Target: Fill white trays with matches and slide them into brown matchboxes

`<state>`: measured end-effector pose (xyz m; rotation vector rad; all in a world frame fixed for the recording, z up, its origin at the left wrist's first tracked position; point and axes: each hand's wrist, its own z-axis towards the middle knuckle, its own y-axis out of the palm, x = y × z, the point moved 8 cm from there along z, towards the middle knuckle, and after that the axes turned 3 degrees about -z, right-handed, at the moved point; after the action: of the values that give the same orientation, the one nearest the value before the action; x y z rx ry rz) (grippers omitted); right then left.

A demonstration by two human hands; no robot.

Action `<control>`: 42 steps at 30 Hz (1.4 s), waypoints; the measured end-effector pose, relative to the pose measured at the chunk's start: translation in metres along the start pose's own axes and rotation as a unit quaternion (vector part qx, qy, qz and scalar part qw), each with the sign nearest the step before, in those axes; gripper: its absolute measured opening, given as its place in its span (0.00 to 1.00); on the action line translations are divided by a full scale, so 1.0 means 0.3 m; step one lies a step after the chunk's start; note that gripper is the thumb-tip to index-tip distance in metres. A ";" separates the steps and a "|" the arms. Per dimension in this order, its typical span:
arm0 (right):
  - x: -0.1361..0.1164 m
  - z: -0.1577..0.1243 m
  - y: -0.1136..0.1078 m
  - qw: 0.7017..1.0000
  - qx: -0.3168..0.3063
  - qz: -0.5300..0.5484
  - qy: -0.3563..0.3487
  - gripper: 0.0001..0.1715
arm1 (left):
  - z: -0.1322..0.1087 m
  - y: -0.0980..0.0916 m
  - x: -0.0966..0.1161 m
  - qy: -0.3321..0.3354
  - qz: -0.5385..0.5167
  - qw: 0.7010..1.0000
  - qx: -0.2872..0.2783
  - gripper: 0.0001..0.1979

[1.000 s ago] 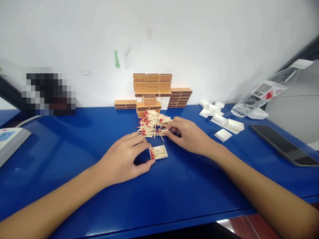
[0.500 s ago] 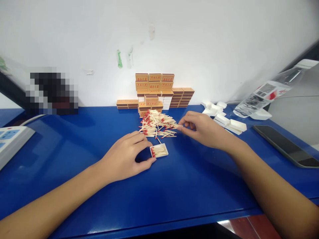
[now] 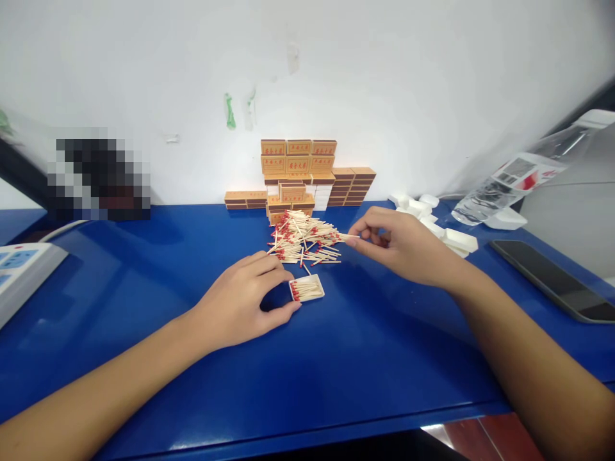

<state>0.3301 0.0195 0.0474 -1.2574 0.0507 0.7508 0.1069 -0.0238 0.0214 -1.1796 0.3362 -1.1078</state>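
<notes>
My left hand (image 3: 250, 294) rests on the blue table, its thumb and fingers around the left end of a small white tray (image 3: 323, 291). Red-tipped matches (image 3: 306, 289) lie side by side in that tray. At the right edge of a loose match pile (image 3: 307, 238), my right hand (image 3: 391, 243) pinches pale matchsticks (image 3: 348, 237) between thumb and forefinger; how many is unclear. Behind the pile stand stacked orange matchboxes (image 3: 298, 165) against the wall.
White empty trays (image 3: 459, 240) lie at the right, beside a tilted clear bottle (image 3: 514, 176) and a dark phone (image 3: 552, 278). A white power strip (image 3: 29, 275) is at the left edge. More matchboxes (image 3: 353, 186) stand right of the central stack.
My right hand has shifted slightly right and up, its thumb and forefinger still together at the pile's edge. My left hand and the tray it touches have barely moved.
</notes>
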 end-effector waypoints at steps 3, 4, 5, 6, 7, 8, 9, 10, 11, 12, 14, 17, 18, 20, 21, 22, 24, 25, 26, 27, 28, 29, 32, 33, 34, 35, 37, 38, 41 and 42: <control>-0.023 -0.003 0.022 0.999 -0.012 0.052 0.006 0.16 | 0.001 -0.002 -0.001 -0.001 0.001 1.000 0.002 0.12; -0.032 -0.005 0.033 0.997 -0.019 0.074 0.007 0.17 | 0.001 -0.003 -0.001 -0.001 0.000 1.000 0.003 0.12; -0.042 -0.007 0.046 0.995 -0.028 0.099 0.010 0.17 | 0.001 -0.004 -0.001 -0.002 0.000 1.000 0.004 0.12; -0.054 -0.009 0.061 0.991 -0.038 0.125 0.013 0.17 | 0.000 -0.004 -0.002 -0.003 0.001 1.000 0.005 0.12; -0.067 -0.012 0.075 0.987 -0.050 0.151 0.016 0.17 | -0.001 -0.004 -0.002 -0.003 0.001 1.000 0.004 0.12; -0.081 -0.015 0.091 0.983 -0.062 0.173 0.019 0.17 | -0.002 -0.002 -0.003 -0.004 0.001 1.000 0.002 0.12; -0.095 -0.018 0.106 0.979 -0.076 0.189 0.021 0.17 | -0.002 -0.001 -0.005 -0.005 0.000 1.000 0.001 0.12; -0.110 -0.020 0.121 0.976 -0.090 0.199 0.021 0.17 | -0.003 0.000 -0.006 -0.006 -0.001 1.000 0.000 0.12; -0.123 -0.023 0.135 0.973 -0.104 0.205 0.018 0.16 | -0.002 0.001 -0.007 -0.006 -0.002 1.000 0.000 0.12; -0.134 -0.025 0.149 0.971 -0.117 0.209 0.015 0.16 | -0.002 0.002 -0.008 -0.006 -0.002 1.000 0.001 0.12; -0.147 -0.029 0.171 0.967 -0.139 0.213 0.007 0.15 | 0.000 0.002 -0.009 -0.006 -0.003 1.000 0.002 0.11; -0.143 -0.032 0.190 0.967 -0.151 0.206 0.003 0.14 | 0.001 0.002 -0.009 -0.009 -0.005 1.000 0.002 0.11; -0.140 -0.032 0.193 0.967 -0.153 0.201 0.001 0.13 | 0.000 0.002 -0.009 -0.009 -0.006 1.000 0.001 0.11; -0.137 -0.034 0.196 0.969 -0.156 0.193 -0.005 0.12 | 0.000 0.001 -0.008 -0.008 -0.008 1.000 0.003 0.11; -0.137 -0.035 0.197 0.969 -0.157 0.192 -0.007 0.12 | -0.001 0.001 -0.007 -0.008 -0.008 1.000 0.003 0.10; -0.140 -0.036 0.198 0.968 -0.158 0.194 -0.008 0.12 | 0.000 0.000 -0.006 -0.008 -0.008 1.000 0.003 0.10; -0.147 -0.037 0.201 0.965 -0.161 0.207 -0.006 0.13 | 0.001 0.002 -0.005 -0.008 -0.007 1.000 0.002 0.10; -0.151 -0.037 0.203 0.963 -0.162 0.215 -0.005 0.13 | 0.002 0.003 -0.005 -0.009 -0.007 1.000 0.001 0.10; -0.155 -0.037 0.206 0.961 -0.164 0.223 -0.004 0.13 | 0.003 0.003 -0.005 -0.009 -0.006 1.000 0.001 0.10; -0.158 -0.037 0.210 0.959 -0.166 0.228 -0.004 0.14 | 0.004 0.004 -0.006 -0.009 -0.005 1.000 -0.001 0.10; -0.160 -0.037 0.213 0.959 -0.169 0.228 -0.004 0.13 | 0.004 0.004 -0.006 -0.008 -0.004 1.000 -0.002 0.11; -0.160 -0.037 0.216 0.960 -0.170 0.223 -0.007 0.13 | 0.004 0.004 -0.007 -0.008 -0.003 1.000 -0.002 0.11; -0.157 -0.038 0.216 0.967 -0.167 0.190 -0.022 0.10 | 0.004 0.004 -0.010 -0.010 -0.003 1.000 -0.001 0.12; -0.155 -0.038 0.213 0.970 -0.163 0.176 -0.029 0.10 | 0.003 0.004 -0.011 -0.011 -0.004 1.000 -0.001 0.12; -0.154 -0.038 0.210 0.973 -0.159 0.165 -0.035 0.09 | 0.002 0.004 -0.012 -0.012 -0.004 1.000 0.000 0.12; -0.153 -0.039 0.206 0.975 -0.156 0.155 -0.040 0.09 | 0.002 0.005 -0.012 -0.013 -0.005 1.000 -0.001 0.12; -0.152 -0.039 0.199 0.978 -0.150 0.140 -0.048 0.08 | 0.000 0.005 -0.011 -0.012 -0.005 1.000 -0.002 0.12; -0.152 -0.039 0.196 0.979 -0.147 0.134 -0.051 0.08 | 0.000 0.005 -0.010 -0.012 -0.004 1.000 -0.002 0.12; -0.156 -0.038 0.191 0.981 -0.139 0.120 -0.065 0.08 | 0.001 0.003 -0.007 -0.008 -0.001 1.000 0.000 0.12; -0.158 -0.039 0.191 0.981 -0.137 0.116 -0.069 0.08 | 0.002 0.002 -0.007 -0.006 0.000 1.000 0.002 0.12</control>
<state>0.2672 -0.0075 0.0159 -1.4732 -0.0211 1.0741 0.1065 -0.0219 0.0205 -1.1825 0.3250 -1.0999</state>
